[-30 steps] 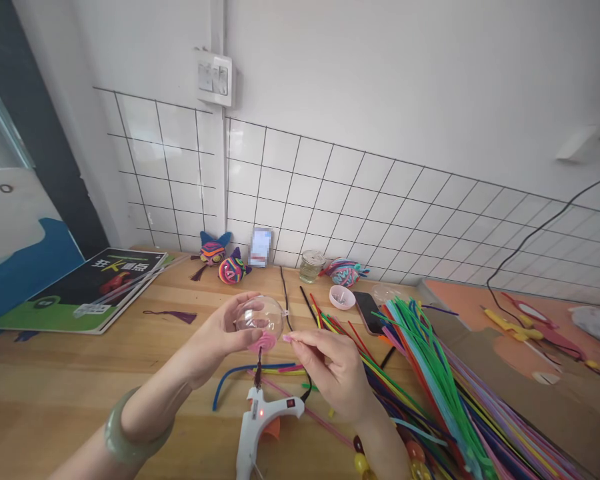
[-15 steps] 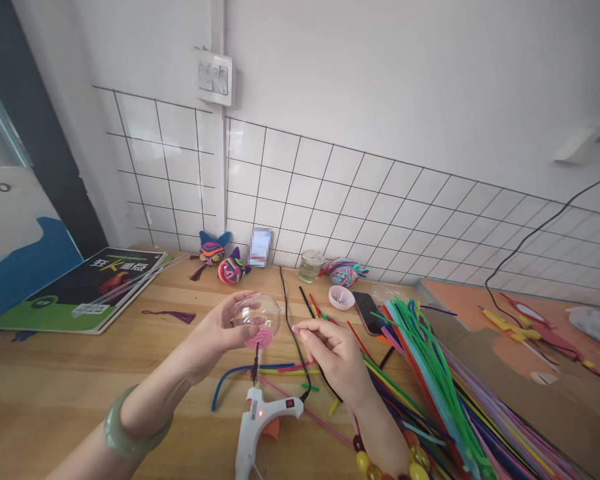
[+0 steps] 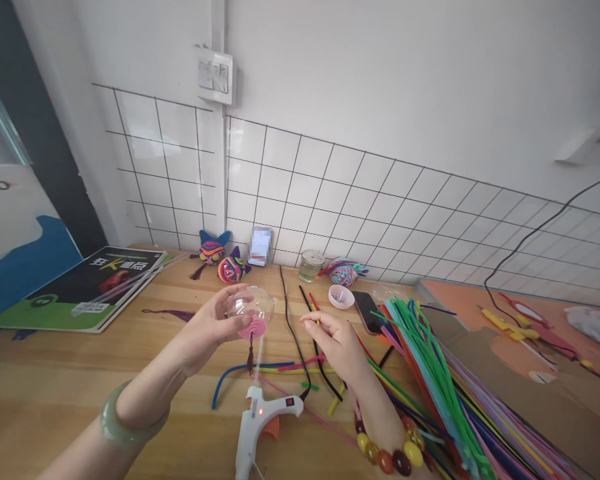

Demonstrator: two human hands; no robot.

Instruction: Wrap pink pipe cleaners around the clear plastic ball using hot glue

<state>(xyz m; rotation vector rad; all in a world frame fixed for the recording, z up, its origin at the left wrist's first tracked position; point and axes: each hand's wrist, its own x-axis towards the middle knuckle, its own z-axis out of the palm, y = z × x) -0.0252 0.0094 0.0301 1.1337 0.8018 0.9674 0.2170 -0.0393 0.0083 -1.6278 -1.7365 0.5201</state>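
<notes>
- Across the foreground, one pale, wood-grained table (image 3: 40,393); beneath both hands;
- One long bundle of multicoloured fuzzy craft stems (image 3: 425,373), green uppermost; on the table, to the right of the right hand;
- One large, flat black-and-green book (image 3: 80,283); at the table's left;
- Left hand (image 3: 215,327); curled around a clear, round plastic ball (image 3: 257,303), thumb across its lower front;
- Right hand (image 3: 337,337); thumb and forefinger narrowed to a pinch, whether on anything cannot be told; just right of the ball, not touching it;
- One white plastic glue gun (image 3: 260,420), red lamp lit; nearer than the ball;
- One small, round pink bowl (image 3: 341,305); beyond the right hand;
- One pink, fuzzy coil (image 3: 255,327); at the ball's base;
- One thin, dark tassel (image 3: 251,353); hanging beneath the coil.
</notes>
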